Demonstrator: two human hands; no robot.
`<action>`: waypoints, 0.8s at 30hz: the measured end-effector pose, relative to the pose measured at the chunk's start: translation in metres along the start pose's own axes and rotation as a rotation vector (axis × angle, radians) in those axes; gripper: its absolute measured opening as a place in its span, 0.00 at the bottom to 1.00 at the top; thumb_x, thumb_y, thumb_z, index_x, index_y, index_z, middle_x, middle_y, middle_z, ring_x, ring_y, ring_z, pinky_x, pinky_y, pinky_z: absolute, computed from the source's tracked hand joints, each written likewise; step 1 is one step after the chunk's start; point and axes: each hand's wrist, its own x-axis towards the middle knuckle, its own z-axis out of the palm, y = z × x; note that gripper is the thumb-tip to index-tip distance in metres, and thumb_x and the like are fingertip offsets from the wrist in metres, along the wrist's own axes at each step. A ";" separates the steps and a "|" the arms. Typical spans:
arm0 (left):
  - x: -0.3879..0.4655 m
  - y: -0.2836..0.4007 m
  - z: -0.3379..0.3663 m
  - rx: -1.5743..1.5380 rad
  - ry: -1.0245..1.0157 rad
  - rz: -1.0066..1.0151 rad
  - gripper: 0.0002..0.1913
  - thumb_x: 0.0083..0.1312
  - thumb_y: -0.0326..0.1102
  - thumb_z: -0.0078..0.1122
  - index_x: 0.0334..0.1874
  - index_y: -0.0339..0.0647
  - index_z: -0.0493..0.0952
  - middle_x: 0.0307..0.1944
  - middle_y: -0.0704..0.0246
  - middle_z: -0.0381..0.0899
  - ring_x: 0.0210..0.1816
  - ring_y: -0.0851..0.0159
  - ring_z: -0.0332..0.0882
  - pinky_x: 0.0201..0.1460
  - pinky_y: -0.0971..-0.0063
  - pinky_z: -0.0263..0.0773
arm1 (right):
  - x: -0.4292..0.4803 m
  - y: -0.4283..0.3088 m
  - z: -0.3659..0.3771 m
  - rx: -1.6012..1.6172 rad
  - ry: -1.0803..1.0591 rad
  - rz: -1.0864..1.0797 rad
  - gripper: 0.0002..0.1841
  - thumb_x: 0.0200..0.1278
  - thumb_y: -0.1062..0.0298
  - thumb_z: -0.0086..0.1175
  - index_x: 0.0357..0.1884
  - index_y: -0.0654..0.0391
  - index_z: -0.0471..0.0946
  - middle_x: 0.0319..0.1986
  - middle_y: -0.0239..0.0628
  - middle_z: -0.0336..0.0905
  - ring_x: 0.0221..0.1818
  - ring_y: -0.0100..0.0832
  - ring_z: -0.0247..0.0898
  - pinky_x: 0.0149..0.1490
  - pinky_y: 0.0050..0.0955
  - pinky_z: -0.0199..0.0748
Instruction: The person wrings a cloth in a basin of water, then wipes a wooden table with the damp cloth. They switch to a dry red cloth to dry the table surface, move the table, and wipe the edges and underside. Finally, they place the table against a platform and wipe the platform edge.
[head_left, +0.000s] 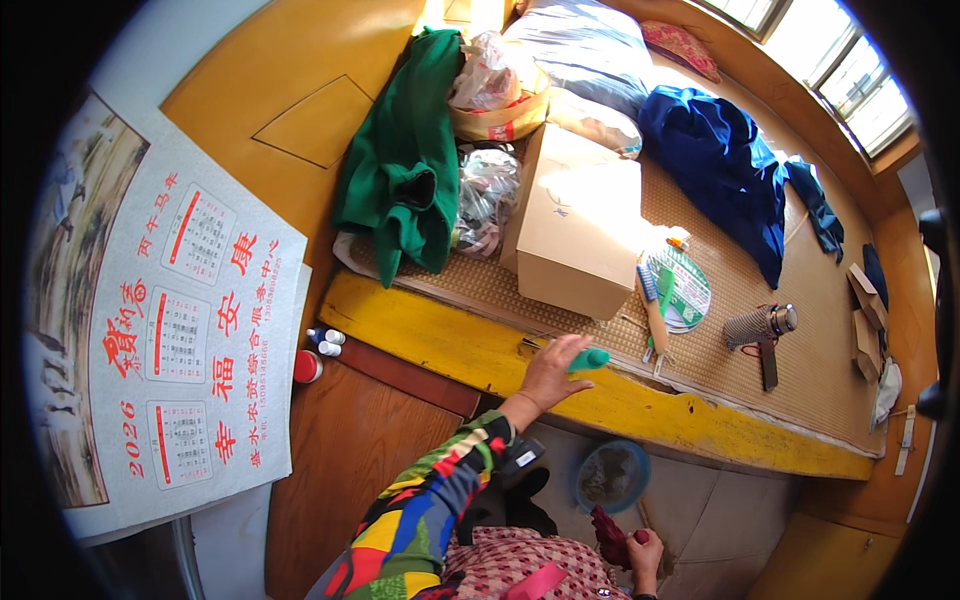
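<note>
My left hand (551, 373), in a multicoloured patterned sleeve, reaches over the yellow wooden edge (465, 345) of the raised bed platform. Its thumb stands apart from the fingers. A green plastic object (591, 360), perhaps a small bottle, lies between them, partly hidden; whether I grip it or only touch it cannot be made out. Low in the view, my right hand (646, 559) is closed around a dark red cloth (611, 536) in front of my patterned apron (510, 562). A cardboard box (577, 225) sits on the woven mat just beyond my left hand.
Right of the box lie a blue-bristled brush (651, 300), a round green-and-white fan (682, 289) and a flask (761, 326). Green cloth (405, 150) and blue cloth (712, 165) lie farther back. A blue basin (613, 476) is on the floor; a wall calendar (195, 330) hangs left.
</note>
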 end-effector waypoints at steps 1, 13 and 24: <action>0.004 0.000 0.005 0.002 -0.052 -0.022 0.29 0.54 0.39 0.74 0.58 0.44 0.76 0.55 0.62 0.78 0.57 0.53 0.75 0.61 0.64 0.71 | -0.001 0.001 -0.001 -0.016 0.000 -0.004 0.13 0.49 0.63 0.67 0.29 0.63 0.80 0.22 0.44 0.79 0.27 0.34 0.77 0.38 0.35 0.75; -0.131 -0.053 -0.161 -0.065 0.593 -0.466 0.21 0.59 0.28 0.72 0.55 0.42 0.77 0.45 0.69 0.79 0.46 0.69 0.79 0.48 0.75 0.76 | 0.017 0.016 0.005 -0.057 -0.085 0.001 0.13 0.50 0.64 0.66 0.29 0.64 0.79 0.22 0.44 0.79 0.26 0.34 0.75 0.37 0.36 0.74; -0.295 -0.193 -0.311 0.589 0.919 -0.944 0.22 0.59 0.38 0.71 0.49 0.30 0.77 0.45 0.49 0.83 0.47 0.45 0.80 0.52 0.57 0.73 | 0.028 -0.036 0.006 -0.078 -0.119 -0.058 0.13 0.50 0.63 0.66 0.29 0.63 0.81 0.21 0.45 0.80 0.26 0.35 0.78 0.37 0.37 0.76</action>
